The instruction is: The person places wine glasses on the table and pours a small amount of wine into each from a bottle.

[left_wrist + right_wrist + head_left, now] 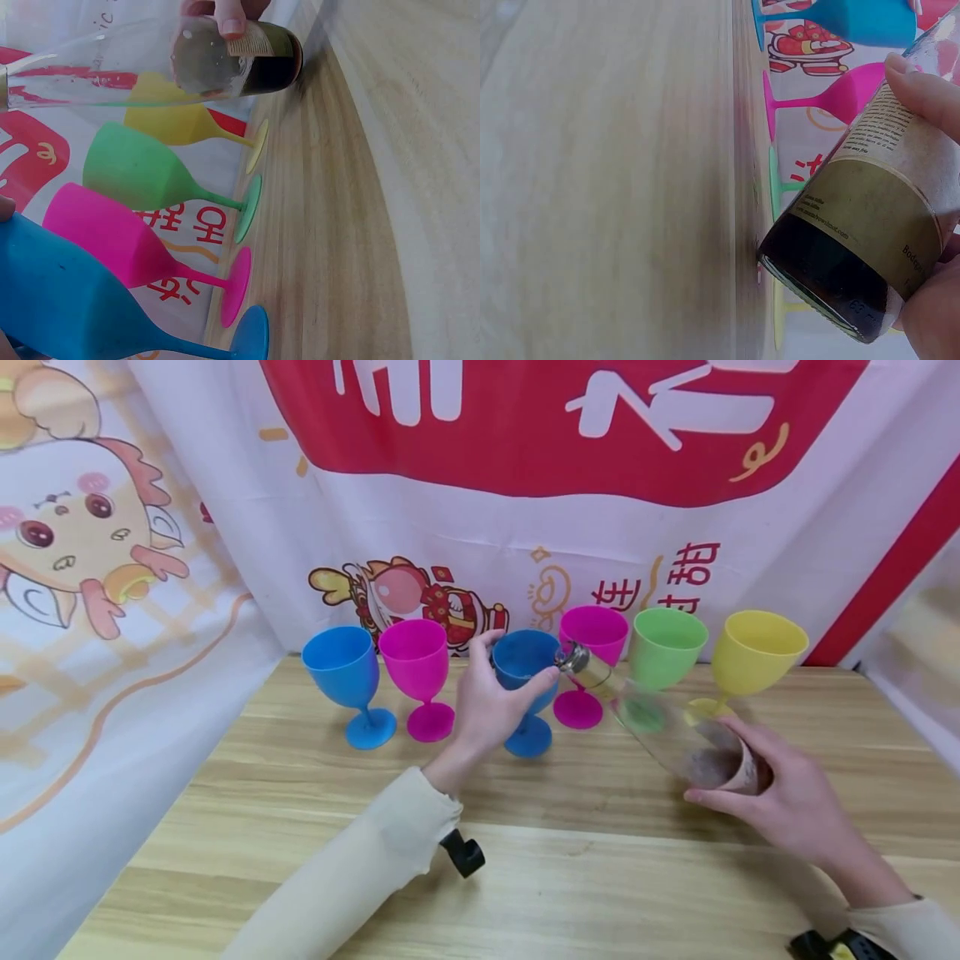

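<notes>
My left hand point(487, 697) grips the bowl of a blue plastic goblet point(530, 739), thumb and fingers curled about it near the rim. The goblet stands upright with its foot on the wooden table. In my right hand point(802, 793) lies a clear glass wine bottle point(652, 731), held around its labelled lower part and tilted far over. Its metal-tipped mouth point(574, 657) reaches the goblet's rim, close to my left thumb. Dark liquid shows at the base of the bottle point(832, 270) in the right wrist view.
Left of the held goblet stand another blue goblet point(341, 670) and a pink goblet point(415, 664). To its right are a second pink goblet point(577, 710), a green goblet point(667, 652) and a yellow goblet point(757, 656). A printed cloth point(465, 518) hangs behind the wooden table point(600, 893).
</notes>
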{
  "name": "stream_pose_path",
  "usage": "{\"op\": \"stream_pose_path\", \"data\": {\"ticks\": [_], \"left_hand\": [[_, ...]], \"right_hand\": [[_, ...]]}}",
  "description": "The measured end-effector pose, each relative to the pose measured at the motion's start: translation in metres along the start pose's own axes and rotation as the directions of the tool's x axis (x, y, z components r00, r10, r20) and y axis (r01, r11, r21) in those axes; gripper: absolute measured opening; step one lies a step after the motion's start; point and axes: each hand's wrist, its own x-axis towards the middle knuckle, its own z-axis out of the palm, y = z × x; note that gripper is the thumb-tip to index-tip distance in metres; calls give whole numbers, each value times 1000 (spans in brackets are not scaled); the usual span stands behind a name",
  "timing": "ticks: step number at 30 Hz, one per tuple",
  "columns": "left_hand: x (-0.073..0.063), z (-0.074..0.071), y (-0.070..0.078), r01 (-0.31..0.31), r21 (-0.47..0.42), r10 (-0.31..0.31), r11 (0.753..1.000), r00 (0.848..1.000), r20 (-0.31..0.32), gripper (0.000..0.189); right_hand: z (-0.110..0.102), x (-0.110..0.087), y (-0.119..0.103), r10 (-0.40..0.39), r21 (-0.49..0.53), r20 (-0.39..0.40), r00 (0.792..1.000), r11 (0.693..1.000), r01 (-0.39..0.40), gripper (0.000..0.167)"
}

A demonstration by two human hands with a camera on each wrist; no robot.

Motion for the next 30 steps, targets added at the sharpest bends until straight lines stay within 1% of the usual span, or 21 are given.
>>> {"op": "stream_pose_path", "data": {"ticks": [6, 12, 15, 20, 23, 25, 27, 30], "left_hand": [[12, 4, -2, 33, 19, -32, 999, 999, -35, 88], [27, 2, -8, 29, 16, -28, 999, 996, -80, 90], [33, 2, -10, 28, 29, -25, 999, 996, -86, 89], [40, 5, -10, 42, 70, -37, 997, 997, -74, 93], [41, 7, -9, 50, 92, -43, 995, 996, -75, 97], [40, 7, -7, 49, 97, -41, 994, 996, -81, 98], [36, 6, -5, 36, 94, -27, 995, 996, -89, 99], [30, 1, 1, -4, 75, 12, 997, 995, -97, 100]], "right_hand": [[-1, -3, -4, 17, 7, 8, 1000, 1000, -17, 87], [1, -3, -9, 30, 14, 21, 999, 999, -30, 86], [2, -3, -10, 37, 22, 30, 999, 999, -38, 86], [1, -3, -9, 57, 52, 41, 998, 997, -59, 87], [1, -3, -7, 75, 64, 45, 996, 995, -78, 87], [0, -3, -6, 87, 66, 51, 995, 994, -90, 87], [0, -2, -5, 98, 57, 56, 994, 993, -102, 88], [0, -1, -5, 108, 49, 63, 992, 993, -111, 88]]}}
